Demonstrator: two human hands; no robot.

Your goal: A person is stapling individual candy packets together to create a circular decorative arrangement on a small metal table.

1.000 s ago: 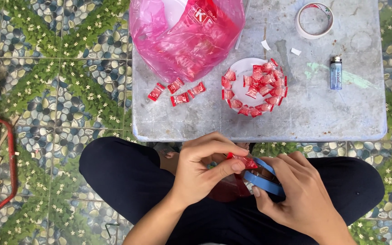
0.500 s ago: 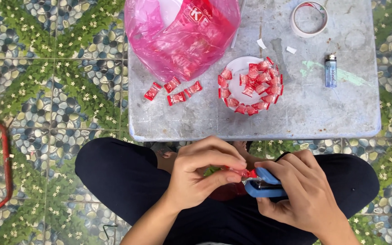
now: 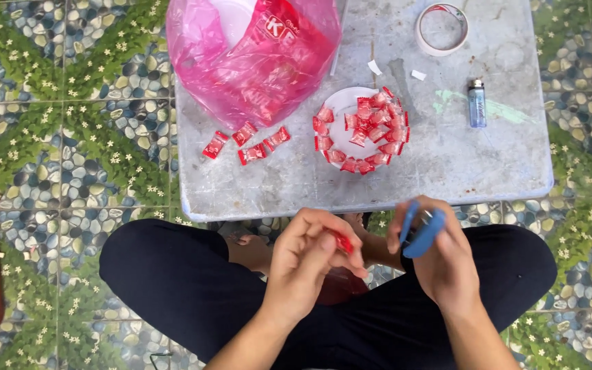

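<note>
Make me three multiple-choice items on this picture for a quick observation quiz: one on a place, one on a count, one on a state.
1. Where is the lighter?
A. on the small table, right of the round piece ringed with red sweets
B. in the pink bag
C. on the floor

2. How many loose red sweets lie beside the bag?
A. one
B. four
C. nine

3. How is the left hand?
A. flat on the table
B. pinching a red sweet
C. holding the blue scissors

Answers: 1 A, it lies on the table's right part. 2 B, four lie apart. 3 B; the right hand has the scissors.
</note>
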